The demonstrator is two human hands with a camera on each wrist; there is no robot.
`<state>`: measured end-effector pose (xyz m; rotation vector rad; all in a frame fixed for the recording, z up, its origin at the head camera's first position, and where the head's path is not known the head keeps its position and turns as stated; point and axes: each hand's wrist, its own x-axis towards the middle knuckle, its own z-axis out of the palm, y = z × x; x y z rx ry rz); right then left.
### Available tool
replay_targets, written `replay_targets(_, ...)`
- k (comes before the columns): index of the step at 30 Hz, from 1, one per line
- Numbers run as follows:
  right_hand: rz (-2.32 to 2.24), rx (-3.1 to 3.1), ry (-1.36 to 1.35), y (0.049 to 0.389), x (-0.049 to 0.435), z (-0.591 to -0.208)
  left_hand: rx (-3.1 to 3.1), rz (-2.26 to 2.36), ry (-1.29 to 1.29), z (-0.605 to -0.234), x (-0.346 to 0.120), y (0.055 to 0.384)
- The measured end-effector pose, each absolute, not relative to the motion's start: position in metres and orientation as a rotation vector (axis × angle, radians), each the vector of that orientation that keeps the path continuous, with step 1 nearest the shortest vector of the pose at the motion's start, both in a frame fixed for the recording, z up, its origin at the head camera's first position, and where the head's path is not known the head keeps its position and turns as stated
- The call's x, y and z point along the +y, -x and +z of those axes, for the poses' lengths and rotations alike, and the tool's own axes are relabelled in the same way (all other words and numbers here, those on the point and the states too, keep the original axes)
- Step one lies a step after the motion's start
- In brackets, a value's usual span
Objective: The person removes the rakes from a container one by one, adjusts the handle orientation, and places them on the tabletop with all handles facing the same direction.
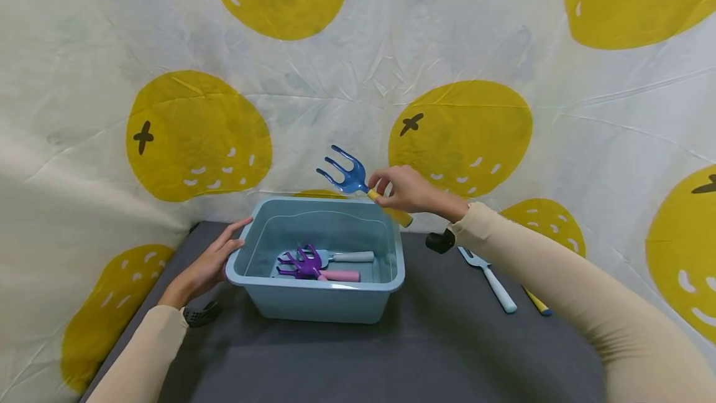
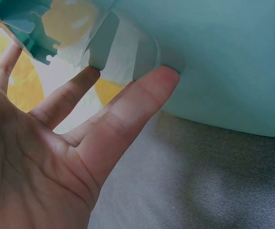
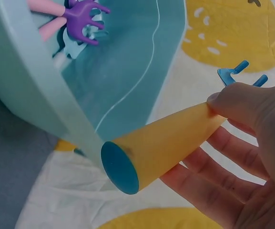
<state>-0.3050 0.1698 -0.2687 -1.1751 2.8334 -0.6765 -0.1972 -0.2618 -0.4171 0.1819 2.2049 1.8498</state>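
My right hand (image 1: 408,188) pinches the yellow handle (image 3: 166,148) of a blue garden hand fork (image 1: 352,180), near its neck. The fork hangs over the back right corner of a light blue plastic tub (image 1: 319,305), its prongs pointing up and left. At the tub's left side, my left hand (image 1: 204,266) has its fingers spread and nearly straight, fingertips (image 2: 163,78) against the wall. Purple hand forks with pink handles (image 1: 304,266) lie inside the tub, overlapping each other. Behind them lies a pale blue tool with a whitish handle (image 1: 352,257).
Right of the tub, a pale blue hand fork (image 1: 500,290) lies on the dark grey cloth (image 1: 358,365). Beside it, a yellow handle with a blue end (image 1: 538,301) is partly hidden by my right sleeve. A white sheet with yellow fruit prints (image 1: 330,79) hangs behind.
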Motion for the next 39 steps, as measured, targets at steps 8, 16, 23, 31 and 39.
replay_targets(8,-0.758,2.814,1.083,0.304,0.189,-0.269,2.205,1.847,-0.185,-0.418,-0.262,0.197)
replay_targets(16,-0.946,2.768,0.946,0.305,0.223,-0.279,2.190,1.858,-0.186,-0.417,-0.262,0.196)
replay_targets(23,-1.106,2.684,0.760,0.302,0.261,-0.298,2.182,1.867,-0.201,-0.416,-0.262,0.196)
replay_targets(31,-1.212,2.653,0.673,0.299,0.306,-0.344,2.203,1.853,-0.203,-0.415,-0.261,0.196)
replay_targets(39,-1.337,2.563,0.567,0.291,0.339,-0.401,2.223,1.840,-0.195,-0.417,-0.262,0.197)
